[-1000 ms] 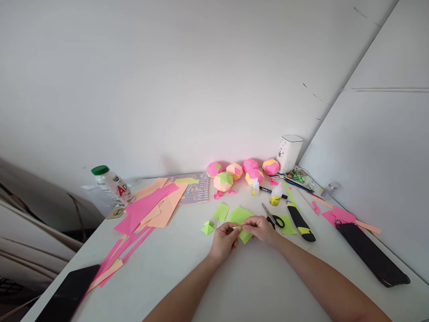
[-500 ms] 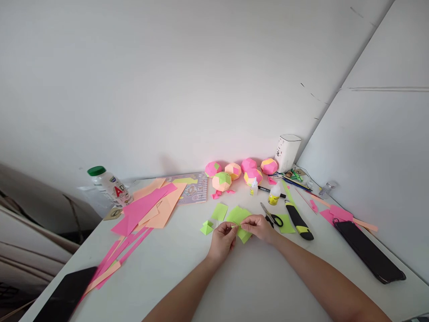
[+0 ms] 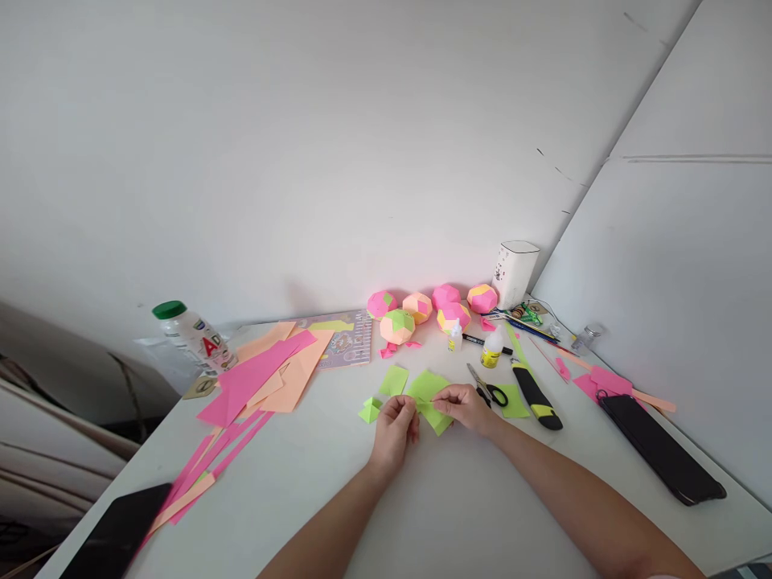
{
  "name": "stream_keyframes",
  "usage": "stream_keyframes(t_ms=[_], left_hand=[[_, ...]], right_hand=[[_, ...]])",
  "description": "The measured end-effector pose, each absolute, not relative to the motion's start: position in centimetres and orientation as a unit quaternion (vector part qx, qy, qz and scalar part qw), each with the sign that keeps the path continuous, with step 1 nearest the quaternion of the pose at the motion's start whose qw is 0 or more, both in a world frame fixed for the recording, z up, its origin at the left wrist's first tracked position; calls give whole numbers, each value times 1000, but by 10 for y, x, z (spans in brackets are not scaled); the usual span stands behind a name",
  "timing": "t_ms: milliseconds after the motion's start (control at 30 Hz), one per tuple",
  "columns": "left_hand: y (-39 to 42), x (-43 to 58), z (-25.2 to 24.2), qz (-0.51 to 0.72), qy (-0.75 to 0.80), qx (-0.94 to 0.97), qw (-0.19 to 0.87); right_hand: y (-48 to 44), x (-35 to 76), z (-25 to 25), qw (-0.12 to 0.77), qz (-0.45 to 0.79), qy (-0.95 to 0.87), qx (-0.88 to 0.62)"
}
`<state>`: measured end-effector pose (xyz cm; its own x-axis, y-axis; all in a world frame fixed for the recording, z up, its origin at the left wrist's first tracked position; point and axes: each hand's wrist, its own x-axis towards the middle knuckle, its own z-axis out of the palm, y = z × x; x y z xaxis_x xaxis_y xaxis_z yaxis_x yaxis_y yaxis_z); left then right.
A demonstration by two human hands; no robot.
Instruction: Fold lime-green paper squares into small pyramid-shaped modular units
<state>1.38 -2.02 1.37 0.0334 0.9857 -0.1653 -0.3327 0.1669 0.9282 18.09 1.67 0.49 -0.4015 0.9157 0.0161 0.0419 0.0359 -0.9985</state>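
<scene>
Both hands are closed in a pinch over several green paper squares [image 3: 429,381]. Between the fingertips of my left hand [image 3: 395,428] and my right hand [image 3: 466,407] is a small piece of green paper [image 3: 425,401], hard to tell apart from the green sheets beneath it. Left of my left hand lies a folded green paper shape [image 3: 370,410], with a single green square [image 3: 394,379] behind it. Scissors [image 3: 487,384] lie just beyond my right hand, beside another green square [image 3: 515,400].
Faceted paper balls [image 3: 397,326] line the wall. Two glue bottles [image 3: 491,351] stand behind the scissors, a utility knife [image 3: 536,394] to their right. Pink and orange paper [image 3: 265,378], a green-capped bottle [image 3: 191,336] and a black tablet-like slab [image 3: 117,527] are left; a black case [image 3: 660,446] is right.
My left hand has shifted slightly left, so the gap between the two hands' fingertips is a little wider. The whole view has also moved slightly.
</scene>
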Motion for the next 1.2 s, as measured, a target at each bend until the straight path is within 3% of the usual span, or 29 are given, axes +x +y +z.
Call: stream_keyframes(t_ms=[300,467,767,1200], left_hand=[[-23,18,12,438,491,476,584],[-25,18,13,446,479,469,593],[-23,14,12,502,461,401,612],[-23,18,9,478,479,432,596]], right_hand=[[12,178,8,350,512,-680,-391],[12,177,6,359,511,-679,-385],[15,181,12,388,623,-581,-351],[15,180,5,340,566,-657,-364]])
